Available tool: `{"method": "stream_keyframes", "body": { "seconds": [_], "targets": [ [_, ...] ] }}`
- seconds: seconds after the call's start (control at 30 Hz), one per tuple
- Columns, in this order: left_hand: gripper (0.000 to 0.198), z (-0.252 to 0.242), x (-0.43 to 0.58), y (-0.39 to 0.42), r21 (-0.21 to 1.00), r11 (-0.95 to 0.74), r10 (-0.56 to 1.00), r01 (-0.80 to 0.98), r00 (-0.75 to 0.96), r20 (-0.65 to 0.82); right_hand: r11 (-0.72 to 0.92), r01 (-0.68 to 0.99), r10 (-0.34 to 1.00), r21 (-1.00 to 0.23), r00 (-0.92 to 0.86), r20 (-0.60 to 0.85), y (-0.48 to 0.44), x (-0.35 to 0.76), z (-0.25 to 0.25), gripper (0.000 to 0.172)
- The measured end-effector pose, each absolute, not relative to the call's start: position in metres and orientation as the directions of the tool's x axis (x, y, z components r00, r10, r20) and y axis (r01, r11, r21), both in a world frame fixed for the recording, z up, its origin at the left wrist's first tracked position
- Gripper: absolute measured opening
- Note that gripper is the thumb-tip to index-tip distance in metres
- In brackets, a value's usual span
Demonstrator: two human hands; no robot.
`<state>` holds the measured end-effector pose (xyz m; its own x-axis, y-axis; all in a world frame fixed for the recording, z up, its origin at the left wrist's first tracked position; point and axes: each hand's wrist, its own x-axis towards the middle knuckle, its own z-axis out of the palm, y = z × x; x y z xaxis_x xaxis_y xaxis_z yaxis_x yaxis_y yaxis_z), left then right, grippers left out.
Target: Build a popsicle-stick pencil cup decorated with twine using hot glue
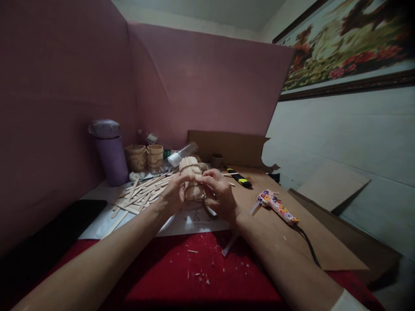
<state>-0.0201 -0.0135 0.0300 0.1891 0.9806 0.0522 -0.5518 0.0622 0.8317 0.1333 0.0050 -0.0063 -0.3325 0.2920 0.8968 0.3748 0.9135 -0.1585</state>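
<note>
Near the middle of the view, a small cup-like piece (pixel 190 165) covered in pale wooden sticks is held tilted above white paper. Fingers of my left hand (pixel 175 192) are wrapped round its left side. My right hand (pixel 220 194) is closed at its right side, thumb and forefinger pressed together near the surface; what they pinch is too small to make out. A dark curved loop (pixel 209 208) hangs below the right fingers. Loose wooden sticks (pixel 142 194) lie in a pile left of my left hand.
A purple tumbler (pixel 112 160), two stick-covered cups (pixel 154 157) and a clear plastic bottle (pixel 183 154) stand or lie behind. On the cardboard (pixel 311 242) at right are a yellow-black cutter (pixel 239 178) and a flowered glue gun (pixel 278 207) with its cord. Scraps litter the red cloth (pixel 181 276).
</note>
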Motion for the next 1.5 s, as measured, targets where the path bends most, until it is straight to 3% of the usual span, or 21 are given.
{"method": "stream_keyframes", "body": {
  "seconds": [0.23,0.47,0.67,1.0,1.5],
  "targets": [
    [0.025,0.027,-0.022,-0.010,0.784,0.144,0.973,-0.604,0.231,-0.001,0.911,0.379,0.297,-0.162,-0.329,0.897,0.007,0.137,-0.006,0.043],
    [0.035,0.020,-0.022,-0.007,0.794,0.070,0.965,-0.604,0.243,0.100,0.910,0.392,0.277,-0.135,-0.333,0.901,0.009,0.140,-0.006,0.047],
    [0.020,0.022,-0.022,-0.008,0.813,0.050,0.975,-0.580,0.205,0.086,0.911,0.385,0.284,-0.147,-0.329,0.901,0.008,0.142,-0.004,0.045],
    [0.024,0.023,-0.020,-0.009,0.803,0.071,0.979,-0.592,0.195,0.057,0.910,0.384,0.288,-0.155,-0.320,0.902,0.008,0.142,-0.004,0.045],
    [0.031,0.017,-0.020,-0.005,0.827,-0.022,0.968,-0.562,0.196,0.159,0.921,0.354,0.286,-0.166,-0.320,0.903,0.010,0.141,-0.007,0.046]
  ]
}}
